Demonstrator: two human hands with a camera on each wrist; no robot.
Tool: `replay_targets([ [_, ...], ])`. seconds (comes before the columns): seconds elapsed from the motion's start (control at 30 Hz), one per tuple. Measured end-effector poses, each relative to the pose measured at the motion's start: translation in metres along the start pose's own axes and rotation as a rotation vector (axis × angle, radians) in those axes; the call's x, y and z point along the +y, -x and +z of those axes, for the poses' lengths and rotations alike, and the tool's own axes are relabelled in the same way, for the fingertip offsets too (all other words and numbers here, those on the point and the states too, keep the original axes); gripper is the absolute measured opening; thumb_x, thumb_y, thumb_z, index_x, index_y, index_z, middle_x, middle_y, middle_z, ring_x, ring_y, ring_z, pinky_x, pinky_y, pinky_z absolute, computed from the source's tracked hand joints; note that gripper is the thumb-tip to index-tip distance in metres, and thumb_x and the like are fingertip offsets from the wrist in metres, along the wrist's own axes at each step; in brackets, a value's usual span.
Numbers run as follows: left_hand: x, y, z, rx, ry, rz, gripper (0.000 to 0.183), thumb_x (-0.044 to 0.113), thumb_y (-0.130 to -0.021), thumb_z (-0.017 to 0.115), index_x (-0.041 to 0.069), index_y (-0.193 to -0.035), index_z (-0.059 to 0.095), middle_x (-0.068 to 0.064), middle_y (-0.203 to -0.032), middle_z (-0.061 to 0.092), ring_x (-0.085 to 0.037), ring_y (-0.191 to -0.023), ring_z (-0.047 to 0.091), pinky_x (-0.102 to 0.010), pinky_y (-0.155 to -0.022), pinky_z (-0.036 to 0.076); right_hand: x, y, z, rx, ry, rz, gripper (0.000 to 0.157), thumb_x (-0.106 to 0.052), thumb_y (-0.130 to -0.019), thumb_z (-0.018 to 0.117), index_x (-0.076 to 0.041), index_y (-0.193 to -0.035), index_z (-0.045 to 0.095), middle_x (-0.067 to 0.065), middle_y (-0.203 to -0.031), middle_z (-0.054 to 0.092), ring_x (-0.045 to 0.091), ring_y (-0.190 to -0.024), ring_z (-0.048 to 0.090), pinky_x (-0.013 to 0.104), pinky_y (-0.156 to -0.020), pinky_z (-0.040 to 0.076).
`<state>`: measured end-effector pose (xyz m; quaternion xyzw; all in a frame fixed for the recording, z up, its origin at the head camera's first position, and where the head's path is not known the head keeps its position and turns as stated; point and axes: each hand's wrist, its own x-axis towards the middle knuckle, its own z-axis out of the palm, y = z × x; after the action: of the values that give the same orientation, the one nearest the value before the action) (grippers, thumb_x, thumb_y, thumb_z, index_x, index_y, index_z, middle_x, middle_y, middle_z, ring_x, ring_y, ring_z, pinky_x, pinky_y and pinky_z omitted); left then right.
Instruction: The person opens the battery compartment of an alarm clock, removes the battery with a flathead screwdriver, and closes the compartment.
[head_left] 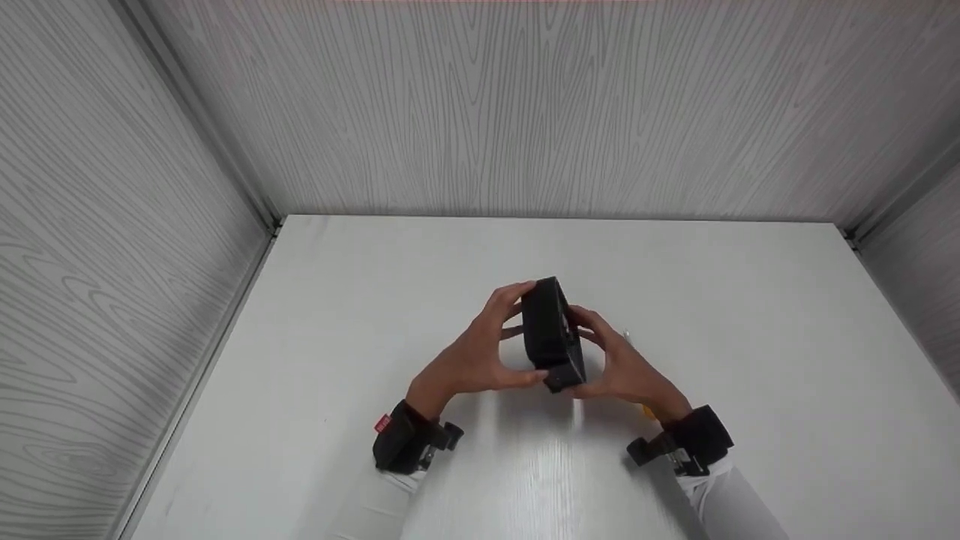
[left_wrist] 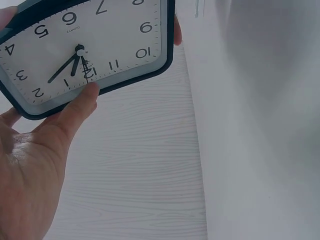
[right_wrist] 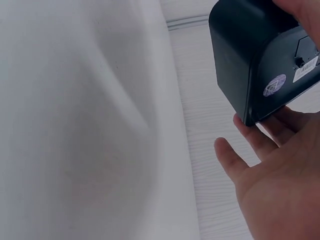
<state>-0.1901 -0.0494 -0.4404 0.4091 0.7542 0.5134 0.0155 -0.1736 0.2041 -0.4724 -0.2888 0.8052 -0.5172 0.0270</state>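
Both hands hold a black desk clock (head_left: 546, 330) over the white table. Its white face, with dark numerals and hands, is toward the left hand (head_left: 474, 352); the numerals look inverted in the left wrist view, where the clock face (left_wrist: 107, 35) fills the top left. The left thumb presses on the front rim near the 12, and other fingers reach along the far edges. From the other side, the right hand (head_left: 626, 371) grips the casing. In the right wrist view, the black clock back (right_wrist: 285, 62) bears a barcode label (right_wrist: 305, 70) and a round purple sticker (right_wrist: 274, 85).
Beneath the right forearm a small yellow-orange thing (head_left: 649, 412) shows on the table (head_left: 375, 255), mostly hidden. A slim shiny tip (head_left: 627, 337) sticks out beyond the right hand. Grey wood-grain panels (head_left: 480, 112) stand at the back and both sides.
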Motion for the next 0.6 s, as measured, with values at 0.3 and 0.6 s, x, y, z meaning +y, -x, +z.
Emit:
replay_targets([
  [0.3, -0.004, 0.006, -0.001, 0.008, -0.012, -0.019, 0.103, 0.03, -0.076, 0.082, 0.022, -0.154, 0.016, -0.004, -0.154, 0.028, -0.023, -0.138, 0.043, -0.034, -0.103, 0.049, -0.017, 0.003, -0.005, 0.058, 0.017, -0.011, 0.1, -0.007, -0.061, 0.088, -0.007, -0.147, 0.038, 0.009, -0.147, 0.046, 0.017, -0.135, 0.043, 0.059, -0.112, 0.034],
  [0.6, -0.011, 0.011, -0.002, 0.033, -0.055, 0.046, 0.104, 0.029, -0.076, 0.082, 0.015, -0.154, 0.015, -0.006, -0.156, 0.023, -0.022, -0.14, 0.037, -0.035, -0.101, 0.051, 0.006, 0.005, -0.005, 0.109, 0.122, -0.058, 0.102, -0.011, -0.059, 0.09, -0.012, -0.147, 0.04, 0.004, -0.144, 0.048, 0.018, -0.13, 0.047, 0.039, -0.113, 0.038],
])
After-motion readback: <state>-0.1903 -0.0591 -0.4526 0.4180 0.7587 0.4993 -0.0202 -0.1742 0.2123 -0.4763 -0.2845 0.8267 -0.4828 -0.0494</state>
